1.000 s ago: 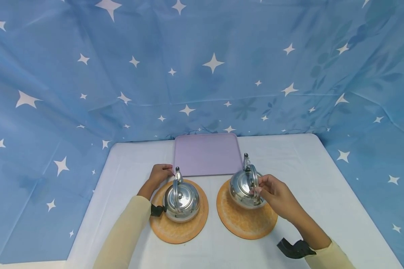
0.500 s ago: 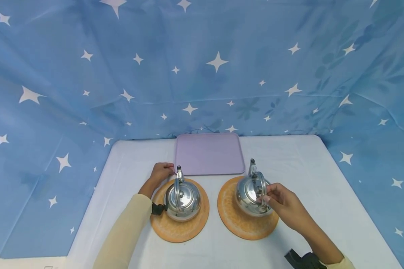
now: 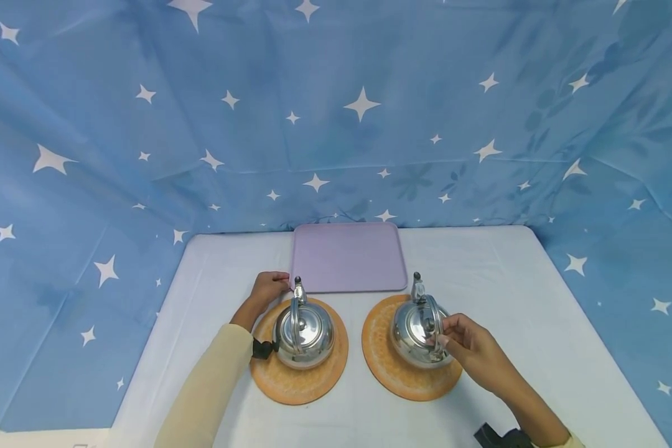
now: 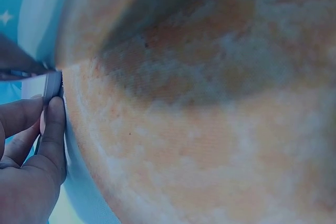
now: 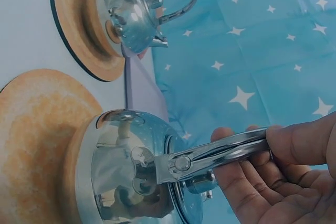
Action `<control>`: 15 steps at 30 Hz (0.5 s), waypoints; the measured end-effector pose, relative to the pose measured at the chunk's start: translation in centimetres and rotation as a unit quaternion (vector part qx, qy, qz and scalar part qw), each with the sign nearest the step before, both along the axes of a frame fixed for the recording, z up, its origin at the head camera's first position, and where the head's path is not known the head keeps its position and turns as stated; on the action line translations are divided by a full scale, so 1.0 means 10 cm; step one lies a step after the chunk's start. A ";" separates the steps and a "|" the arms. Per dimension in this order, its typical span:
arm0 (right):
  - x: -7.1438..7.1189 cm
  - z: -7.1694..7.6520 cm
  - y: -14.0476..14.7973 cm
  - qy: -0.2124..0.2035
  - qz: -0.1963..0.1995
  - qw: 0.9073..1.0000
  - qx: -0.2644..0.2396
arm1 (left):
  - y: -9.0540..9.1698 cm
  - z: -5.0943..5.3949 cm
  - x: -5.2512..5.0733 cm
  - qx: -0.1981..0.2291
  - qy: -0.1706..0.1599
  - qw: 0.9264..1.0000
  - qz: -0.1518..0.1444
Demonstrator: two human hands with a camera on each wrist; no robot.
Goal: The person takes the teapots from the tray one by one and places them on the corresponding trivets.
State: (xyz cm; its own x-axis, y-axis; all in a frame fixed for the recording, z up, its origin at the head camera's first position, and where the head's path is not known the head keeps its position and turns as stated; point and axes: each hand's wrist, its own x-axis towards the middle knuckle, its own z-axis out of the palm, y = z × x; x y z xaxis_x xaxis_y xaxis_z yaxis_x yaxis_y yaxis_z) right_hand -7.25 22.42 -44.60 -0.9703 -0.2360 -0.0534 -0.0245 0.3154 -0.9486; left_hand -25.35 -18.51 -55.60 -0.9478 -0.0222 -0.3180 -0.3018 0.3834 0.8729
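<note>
My left hand [image 3: 269, 287] is at the near-left corner of a lilac tray [image 3: 347, 256]. In the left wrist view its thumb and fingers pinch the tray's edge [image 4: 51, 85]. Just right of that hand, a shiny steel kettle [image 3: 307, 339] sits on a round orange mat [image 3: 299, 393], spout facing away. My right hand [image 3: 476, 348] grips the raised handle [image 5: 226, 150] of a second steel kettle [image 3: 411, 333]. That kettle is over the right part of another round orange mat [image 3: 381, 367]; whether its base touches the mat I cannot tell.
Both mats lie side by side on a white-covered table [image 3: 481, 261]. The tray lies flat behind them at the table's back edge. A blue star-patterned curtain [image 3: 336, 143] hangs behind and around the table. Each wrist has a black strap [image 3: 262, 349].
The right hand has carried its kettle rightwards and towards me over the right mat, lowering slightly at the end. The left hand stays at the tray corner.
</note>
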 end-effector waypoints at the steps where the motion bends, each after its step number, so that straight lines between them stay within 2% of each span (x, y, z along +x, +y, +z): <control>1: 0.00 -0.01 0.00 0.002 0.001 1.000 -0.002 | 0.00 0.00 0.00 0.002 0.000 1.000 0.001; 15: -0.03 -0.12 0.04 -0.007 0.008 1.000 -0.010 | 0.00 -0.02 0.00 0.007 -0.002 1.000 0.002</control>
State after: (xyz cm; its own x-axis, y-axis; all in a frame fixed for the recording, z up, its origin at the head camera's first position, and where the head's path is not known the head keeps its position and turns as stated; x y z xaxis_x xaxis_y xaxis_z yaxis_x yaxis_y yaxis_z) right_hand -7.55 22.78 -45.79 -0.9656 -0.2528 -0.0614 -0.0168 0.2961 -0.9550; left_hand -25.34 -18.54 -55.77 -0.9467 -0.0220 -0.3214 -0.3063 0.3707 0.8768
